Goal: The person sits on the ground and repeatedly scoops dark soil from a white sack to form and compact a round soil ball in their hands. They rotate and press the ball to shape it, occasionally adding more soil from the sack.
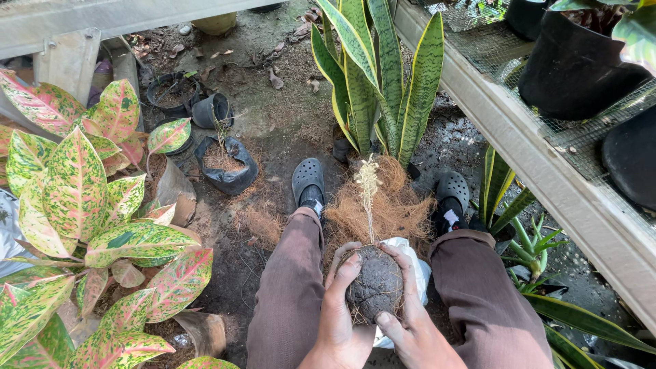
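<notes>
Both my hands cup a round ball of dark soil (375, 283) wrapped in thin coconut fibres. My left hand (339, 314) grips its left side, and my right hand (413, 321) holds its right side and underside. A thin stem with a pale dried flower spike (368, 181) rises from the ball. Below the ball a white plastic bag (415, 263) shows between my knees. A heap of brown coconut fibre (393, 205) lies on the ground between my feet, which are in dark clogs.
A tall snake plant (383, 75) stands just ahead. Pink-and-green leafy plants (82, 205) fill the left side. Black grow bags (227, 167) and small pots (174, 92) sit on the dirt. A wire-mesh bench (547, 116) with black pots (577, 61) runs along the right.
</notes>
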